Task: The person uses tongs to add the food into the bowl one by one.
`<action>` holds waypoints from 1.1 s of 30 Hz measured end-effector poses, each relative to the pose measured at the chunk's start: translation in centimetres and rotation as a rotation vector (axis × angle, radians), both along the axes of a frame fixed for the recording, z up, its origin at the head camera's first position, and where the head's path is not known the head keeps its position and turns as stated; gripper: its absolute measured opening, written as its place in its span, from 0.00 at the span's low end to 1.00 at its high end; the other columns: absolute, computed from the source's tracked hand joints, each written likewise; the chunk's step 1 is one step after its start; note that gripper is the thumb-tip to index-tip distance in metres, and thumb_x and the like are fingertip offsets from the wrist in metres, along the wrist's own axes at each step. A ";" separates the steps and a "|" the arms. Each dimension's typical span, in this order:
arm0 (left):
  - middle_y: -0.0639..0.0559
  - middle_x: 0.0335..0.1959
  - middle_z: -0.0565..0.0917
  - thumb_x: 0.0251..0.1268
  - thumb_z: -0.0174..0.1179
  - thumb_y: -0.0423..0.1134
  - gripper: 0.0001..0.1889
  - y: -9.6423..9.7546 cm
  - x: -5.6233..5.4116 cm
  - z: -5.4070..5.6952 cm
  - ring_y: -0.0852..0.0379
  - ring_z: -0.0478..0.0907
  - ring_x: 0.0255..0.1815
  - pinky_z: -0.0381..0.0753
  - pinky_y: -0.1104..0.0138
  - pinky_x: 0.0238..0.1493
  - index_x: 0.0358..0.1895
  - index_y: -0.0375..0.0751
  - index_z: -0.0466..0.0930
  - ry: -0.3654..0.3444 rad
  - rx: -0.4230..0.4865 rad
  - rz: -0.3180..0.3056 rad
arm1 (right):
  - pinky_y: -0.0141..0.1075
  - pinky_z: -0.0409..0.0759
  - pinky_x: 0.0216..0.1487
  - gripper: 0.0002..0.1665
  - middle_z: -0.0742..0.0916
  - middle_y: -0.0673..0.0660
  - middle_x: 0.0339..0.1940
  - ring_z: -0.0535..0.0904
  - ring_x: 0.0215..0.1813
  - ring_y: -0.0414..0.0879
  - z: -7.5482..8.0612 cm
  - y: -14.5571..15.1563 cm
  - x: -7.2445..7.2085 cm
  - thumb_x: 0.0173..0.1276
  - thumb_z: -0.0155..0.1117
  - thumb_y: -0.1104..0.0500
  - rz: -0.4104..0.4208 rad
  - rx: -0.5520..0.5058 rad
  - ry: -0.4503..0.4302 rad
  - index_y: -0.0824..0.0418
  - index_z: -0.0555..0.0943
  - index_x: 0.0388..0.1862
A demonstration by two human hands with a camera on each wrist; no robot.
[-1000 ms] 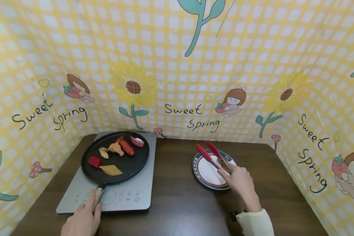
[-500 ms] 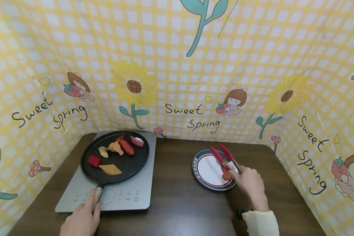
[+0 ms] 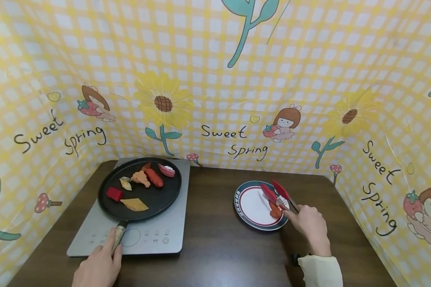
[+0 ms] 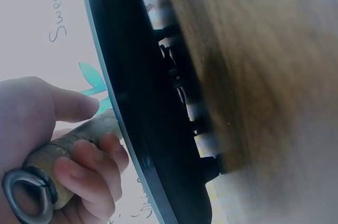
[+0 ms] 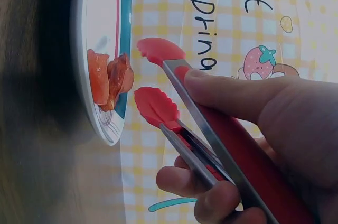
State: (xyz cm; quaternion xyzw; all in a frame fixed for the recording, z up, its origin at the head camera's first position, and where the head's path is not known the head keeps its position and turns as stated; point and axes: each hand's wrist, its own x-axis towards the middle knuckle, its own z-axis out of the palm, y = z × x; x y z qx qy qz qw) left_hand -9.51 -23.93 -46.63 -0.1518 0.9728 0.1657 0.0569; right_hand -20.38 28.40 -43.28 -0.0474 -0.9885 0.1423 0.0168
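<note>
My left hand grips the wooden handle of a black frying pan. In the left wrist view the fingers curl round that handle, which ends in a metal ring. Farther right, my right hand holds red-tipped metal tongs above a white plate with a dark patterned rim. The right wrist view has the tongs' red tips spread, nothing between them. Reddish-orange food pieces lie on the plate, apart from the tips.
Beneath the pan is a silver induction cooker. The pan bears a red cube, a yellow flat piece, a red sausage, a fried piece and a pink piece. A yellow checked cloth surrounds the brown table.
My right hand and the tongs have moved right and slightly toward me, uncovering the food pieces on the plate. My left hand stays on the pan handle.
</note>
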 end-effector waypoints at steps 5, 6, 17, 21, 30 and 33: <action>0.35 0.32 0.77 0.70 0.49 0.48 0.31 0.1 -0.1 0.1 0.38 0.76 0.23 0.73 0.46 0.25 0.69 0.34 0.54 0.001 -0.008 0.007 | 0.44 0.68 0.22 0.35 0.77 0.61 0.22 0.73 0.24 0.54 -0.1 0.1 -0.1 0.58 0.63 0.33 0.002 0.003 -0.034 0.66 0.82 0.36; 0.34 0.32 0.77 0.70 0.49 0.48 0.31 0.1 -0.1 0.1 0.38 0.76 0.24 0.73 0.46 0.25 0.69 0.34 0.55 0.000 -0.009 0.008 | 0.43 0.66 0.21 0.34 0.76 0.59 0.21 0.72 0.24 0.54 -0.1 0.1 -0.1 0.57 0.63 0.33 -0.001 0.001 -0.044 0.65 0.82 0.35; 0.34 0.33 0.78 0.70 0.49 0.48 0.32 0.1 -0.1 0.1 0.38 0.76 0.24 0.73 0.46 0.25 0.70 0.34 0.54 -0.002 0.001 0.001 | 0.43 0.67 0.21 0.31 0.76 0.58 0.20 0.72 0.23 0.53 0.0 0.0 0.2 0.57 0.66 0.37 -0.010 0.047 -0.062 0.66 0.81 0.34; 0.33 0.34 0.78 0.70 0.49 0.48 0.32 0.1 -0.1 0.1 0.38 0.76 0.24 0.72 0.46 0.24 0.69 0.34 0.54 -0.002 0.001 0.004 | 0.44 0.70 0.21 0.30 0.77 0.59 0.21 0.73 0.22 0.53 0.1 -0.4 0.3 0.56 0.68 0.38 -0.001 0.080 -0.048 0.67 0.81 0.31; 0.31 0.35 0.77 0.70 0.48 0.49 0.32 -0.1 -0.1 0.2 0.36 0.76 0.25 0.72 0.45 0.25 0.69 0.34 0.54 -0.001 0.001 -0.004 | 0.44 0.70 0.21 0.25 0.79 0.58 0.21 0.72 0.21 0.52 -0.4 -0.5 0.0 0.57 0.68 0.41 0.031 0.084 -0.015 0.62 0.84 0.35; 0.33 0.34 0.77 0.70 0.48 0.49 0.32 0.0 -0.1 0.1 0.37 0.76 0.24 0.73 0.45 0.26 0.69 0.34 0.54 -0.008 0.001 0.002 | 0.43 0.69 0.21 0.24 0.78 0.58 0.21 0.72 0.21 0.52 -0.5 -0.4 -0.1 0.57 0.68 0.41 0.045 0.090 -0.020 0.61 0.83 0.34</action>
